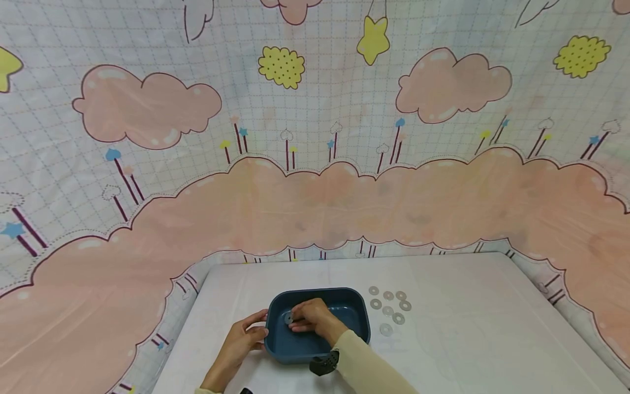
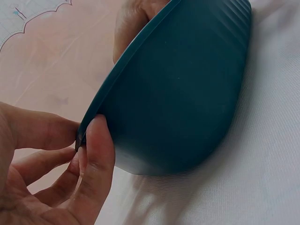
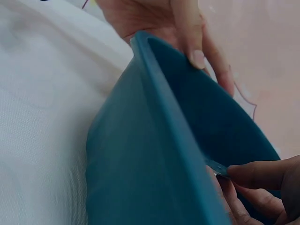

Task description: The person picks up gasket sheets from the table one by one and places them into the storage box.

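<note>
A dark blue tub [image 1: 351, 312] sits on the white bench [image 1: 467, 339]. The left hand [image 1: 241, 342] pinches its left rim; the right hand [image 1: 312, 317], inside, pinches a metal washer [image 1: 289, 318] (more washers [image 1: 389, 306] lie just right).

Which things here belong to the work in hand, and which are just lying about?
In hand:
left hand gripping the blue tray's rim
right hand pinching a washer inside it
loose washers beside the tray

Lying about:
white table
cloud-print backdrop
</note>
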A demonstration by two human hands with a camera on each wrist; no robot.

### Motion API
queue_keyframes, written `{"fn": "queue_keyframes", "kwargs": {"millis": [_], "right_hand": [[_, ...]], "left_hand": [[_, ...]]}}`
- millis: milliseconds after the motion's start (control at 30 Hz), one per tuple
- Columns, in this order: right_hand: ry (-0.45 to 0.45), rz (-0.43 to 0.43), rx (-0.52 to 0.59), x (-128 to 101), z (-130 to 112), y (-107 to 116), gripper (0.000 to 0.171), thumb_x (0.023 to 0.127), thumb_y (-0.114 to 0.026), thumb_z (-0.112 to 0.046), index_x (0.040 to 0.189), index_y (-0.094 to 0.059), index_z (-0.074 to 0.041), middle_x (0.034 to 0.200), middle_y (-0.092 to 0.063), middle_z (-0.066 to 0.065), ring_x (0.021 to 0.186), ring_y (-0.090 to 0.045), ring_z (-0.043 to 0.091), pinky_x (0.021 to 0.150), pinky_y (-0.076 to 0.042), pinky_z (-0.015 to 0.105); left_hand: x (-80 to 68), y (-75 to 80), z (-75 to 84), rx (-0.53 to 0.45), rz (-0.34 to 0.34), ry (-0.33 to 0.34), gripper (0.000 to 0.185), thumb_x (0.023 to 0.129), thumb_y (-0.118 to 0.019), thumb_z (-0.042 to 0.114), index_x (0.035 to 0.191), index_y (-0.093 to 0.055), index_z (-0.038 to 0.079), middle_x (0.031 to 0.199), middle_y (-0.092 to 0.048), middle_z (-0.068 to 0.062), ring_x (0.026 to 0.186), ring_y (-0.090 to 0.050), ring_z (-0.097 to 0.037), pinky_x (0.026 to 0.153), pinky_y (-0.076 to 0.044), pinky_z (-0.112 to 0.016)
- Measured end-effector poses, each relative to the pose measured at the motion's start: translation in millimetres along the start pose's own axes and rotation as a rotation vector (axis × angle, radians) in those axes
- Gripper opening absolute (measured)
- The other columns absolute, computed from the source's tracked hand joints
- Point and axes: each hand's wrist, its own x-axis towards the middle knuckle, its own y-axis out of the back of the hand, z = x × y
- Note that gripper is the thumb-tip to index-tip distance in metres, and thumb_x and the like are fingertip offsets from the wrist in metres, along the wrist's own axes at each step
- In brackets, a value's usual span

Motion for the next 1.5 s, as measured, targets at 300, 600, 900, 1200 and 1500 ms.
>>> {"fn": "queue_keyframes", "kwargs": {"millis": [300,600,900,1200,1500], "right_hand": [[-0.016,0.023,-0.052,4.4,2.2,-1.7,0.019,0.082,-0.065,0.010,0.100,-0.069,0.008,0.087,-0.073,0.018,0.066,-0.071,0.018,0.064,-0.061,0.031],[0.063,0.022,-0.159,-1.7,-2.6,2.1,0.019,0.080,-0.067,0.009,0.099,-0.070,0.010,0.083,-0.074,0.020,0.067,-0.071,0.018,0.062,-0.060,0.032],[0.109,0.002,-0.179,-6.3,-4.5,10.5,0.026,0.082,-0.066,0.004,0.108,-0.068,0.009,0.093,-0.073,0.021,0.079,-0.074,0.026,0.067,-0.061,0.035],[0.158,-0.047,-0.136,-21.5,-10.8,23.5,0.030,0.085,-0.067,0.000,0.114,-0.066,0.008,0.099,-0.072,0.023,0.081,-0.073,0.025,0.072,-0.061,0.036],[0.259,-0.112,-0.066,-39.5,-21.5,40.0,0.032,0.090,-0.067,-0.007,0.118,-0.063,0.007,0.102,-0.071,0.020,0.087,-0.073,0.024,0.077,-0.061,0.037]], "left_hand": [[-1.3,1.2,0.3,-0.010,-0.016,-0.012,0.056,0.087,-0.063,0.001,0.141,-0.048,-0.004,0.131,-0.055,-0.020,0.089,-0.064,-0.015,0.066,-0.057,-0.031],[-0.5,1.1,0.8,-0.007,-0.020,-0.010,0.056,0.087,-0.063,0.000,0.141,-0.048,-0.005,0.131,-0.055,-0.021,0.091,-0.064,-0.017,0.066,-0.057,-0.032],[0.1,1.5,0.9,0.004,-0.012,-0.007,0.056,0.086,-0.064,0.001,0.140,-0.049,-0.004,0.131,-0.055,-0.021,0.091,-0.065,-0.019,0.067,-0.057,-0.033],[0.0,1.4,-0.3,0.001,0.002,-0.009,0.056,0.085,-0.064,0.000,0.140,-0.050,-0.004,0.128,-0.056,-0.020,0.088,-0.065,-0.017,0.066,-0.057,-0.033],[-0.2,0.6,-0.3,0.000,0.003,-0.007,0.056,0.086,-0.063,0.000,0.140,-0.050,-0.004,0.128,-0.056,-0.019,0.087,-0.064,-0.017,0.066,-0.057,-0.032]]}}
